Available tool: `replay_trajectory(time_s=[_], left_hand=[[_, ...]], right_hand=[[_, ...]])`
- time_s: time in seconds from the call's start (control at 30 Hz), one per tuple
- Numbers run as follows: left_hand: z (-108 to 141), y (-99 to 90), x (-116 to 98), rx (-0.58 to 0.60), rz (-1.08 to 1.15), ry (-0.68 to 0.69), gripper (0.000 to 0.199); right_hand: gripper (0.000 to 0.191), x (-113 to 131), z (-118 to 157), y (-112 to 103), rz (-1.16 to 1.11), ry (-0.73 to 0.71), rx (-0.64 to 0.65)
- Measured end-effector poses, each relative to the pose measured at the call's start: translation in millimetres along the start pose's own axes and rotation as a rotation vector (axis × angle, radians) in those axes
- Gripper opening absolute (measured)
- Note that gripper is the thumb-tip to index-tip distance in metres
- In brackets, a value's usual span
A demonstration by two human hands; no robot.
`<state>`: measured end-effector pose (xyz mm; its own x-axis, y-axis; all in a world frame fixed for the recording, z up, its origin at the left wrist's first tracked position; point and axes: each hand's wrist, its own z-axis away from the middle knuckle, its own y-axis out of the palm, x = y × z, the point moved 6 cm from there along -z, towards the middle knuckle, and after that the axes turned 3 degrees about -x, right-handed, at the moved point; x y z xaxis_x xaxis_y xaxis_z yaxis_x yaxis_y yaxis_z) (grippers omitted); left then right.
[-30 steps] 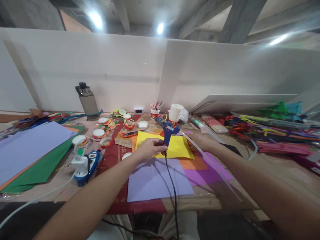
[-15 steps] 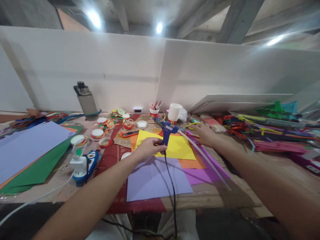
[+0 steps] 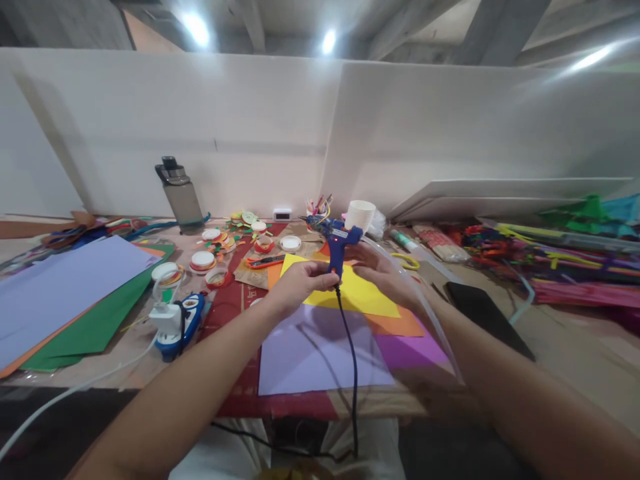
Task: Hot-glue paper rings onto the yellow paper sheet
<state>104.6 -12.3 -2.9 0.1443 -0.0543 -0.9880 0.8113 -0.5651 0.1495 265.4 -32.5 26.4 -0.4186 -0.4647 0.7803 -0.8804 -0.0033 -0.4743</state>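
My left hand (image 3: 306, 285) is closed on the lower grip of a blue hot glue gun (image 3: 338, 250), held upright above the paper. A long clear glue stick (image 3: 416, 293) sticks out of its back, and a black cord (image 3: 349, 347) hangs from the grip. My right hand (image 3: 383, 272) is close behind the gun on its right side, with thumb and forefinger apart. The gun partly hides its fingertips. Under both hands lie a yellow sheet (image 3: 369, 298), a lilac sheet (image 3: 315, 357), and orange and purple sheets.
White paper cups (image 3: 361, 215) and a pencil cup stand behind the gun. A craft knife (image 3: 265, 263) and small paper-cup pieces lie left, near a power strip (image 3: 181, 327) and a bottle (image 3: 183, 200). A black phone-like slab (image 3: 487, 317) and pipe cleaners lie right.
My right hand has come left from the yellow-handled tool to the glue gun. The left hand still holds the gun. The view has shifted slightly, and the black slab now shows.
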Motion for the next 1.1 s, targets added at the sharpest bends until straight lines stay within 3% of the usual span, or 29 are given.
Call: replay_trajectory(time_s=[0.07,0.17,0.3,0.4,0.53,0.7,0.8,0.87,0.93,1.0,1.1], left_hand=[[1.0,-4.9,-6.6,-0.006,0.062,-0.001,0.043],[1.5,-17.6,-19.2,-0.049,0.18,0.031,0.05],[-0.2,-27.3,-27.5,-0.082,0.241,0.053,0.048],[-2.1,-23.3,-24.5,-0.045,0.18,0.061,0.046],[-0.4,-18.0,-20.6,-0.035,0.012,0.091,0.045],[5.4,-22.6,-29.2,-0.015,-0.277,0.109,0.046],[3.4,-46.0,-36.1,-0.045,-0.487,0.092,0.047],[0.2,-72.6,-41.3,-0.172,-0.683,0.122,0.034],[-3.7,-93.6,-41.5,-0.248,-0.863,0.163,0.017],[-9.0,-105.4,-31.2,-0.225,-0.941,0.141,0.02],[-16.3,-108.2,-9.0,-0.105,-0.884,0.093,0.039]], right_hand=[[0.053,21.1,0.4,25.5,-0.197,-0.003,0.16],[0.057,34.5,0.5,34.5,-0.313,0.048,0.235],[0.057,34.4,-8.6,27.2,-0.362,0.081,0.085],[0.053,39.7,-21.9,40.5,-0.411,0.029,0.03],[0.034,37.7,-38.9,58.3,-0.455,0.096,-0.162],[0.03,32.6,-40.4,67.3,-0.497,0.2,-0.199],[0.032,29.7,-36.1,53.2,-0.554,0.205,-0.319],[0.032,25.9,-32.6,41.1,-0.528,0.207,-0.393],[0.029,18.9,-29.1,35.1,-0.455,0.25,-0.379],[0.026,10.0,-24.9,34.5,-0.383,0.296,-0.324],[0.025,-3.1,-18.6,37.4,-0.324,0.341,-0.281]])
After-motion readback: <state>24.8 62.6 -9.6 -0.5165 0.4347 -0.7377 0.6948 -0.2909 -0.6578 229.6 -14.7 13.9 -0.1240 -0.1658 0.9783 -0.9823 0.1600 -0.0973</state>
